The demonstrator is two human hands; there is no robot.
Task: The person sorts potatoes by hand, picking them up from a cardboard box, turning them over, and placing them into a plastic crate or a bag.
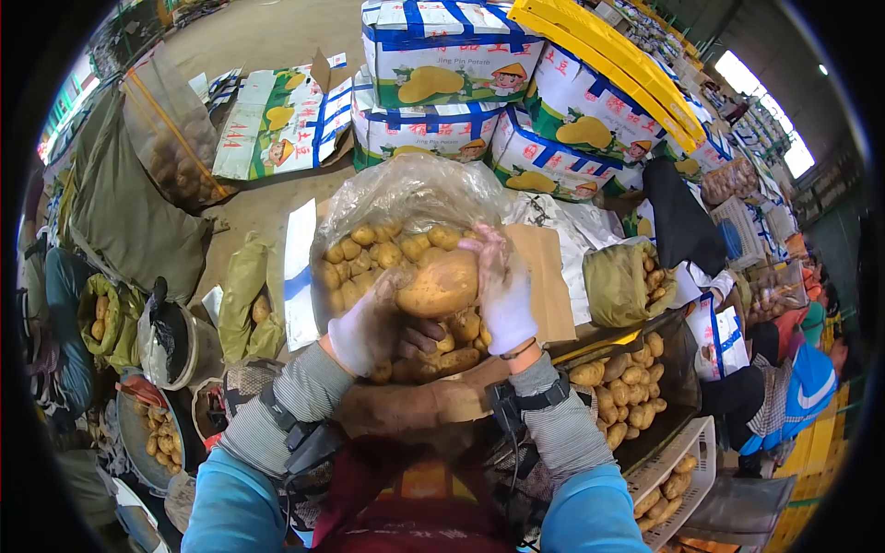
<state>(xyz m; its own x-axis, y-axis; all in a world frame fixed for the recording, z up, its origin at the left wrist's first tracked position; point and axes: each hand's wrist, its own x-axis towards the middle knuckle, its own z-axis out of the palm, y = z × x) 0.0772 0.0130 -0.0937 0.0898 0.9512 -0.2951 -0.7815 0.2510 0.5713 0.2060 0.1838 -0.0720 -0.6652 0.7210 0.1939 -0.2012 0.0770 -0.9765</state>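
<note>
A large potato (441, 284) is held between my two gloved hands, above an open carton. My left hand (367, 324) cups its left and lower side, with dirty glove fingers curled beneath it. Against its right side rests my right hand (505, 288), in a white glove with a pinkish, soiled finger part. Under them, many smaller potatoes (355, 253) fill the carton, which has a clear plastic liner (415, 189) folded back over its far edge. A brown cardboard flap (544, 276) sticks out on the right.
Printed potato cartons (452, 74) are stacked ahead, with yellow crates (613, 60) on top. A dark bin of potatoes (631, 392) and a white crate (696, 461) stand at right. Green sacks (251, 304), a white bucket (189, 346) and a basin (138, 433) are left. A person in blue (802, 392) sits right.
</note>
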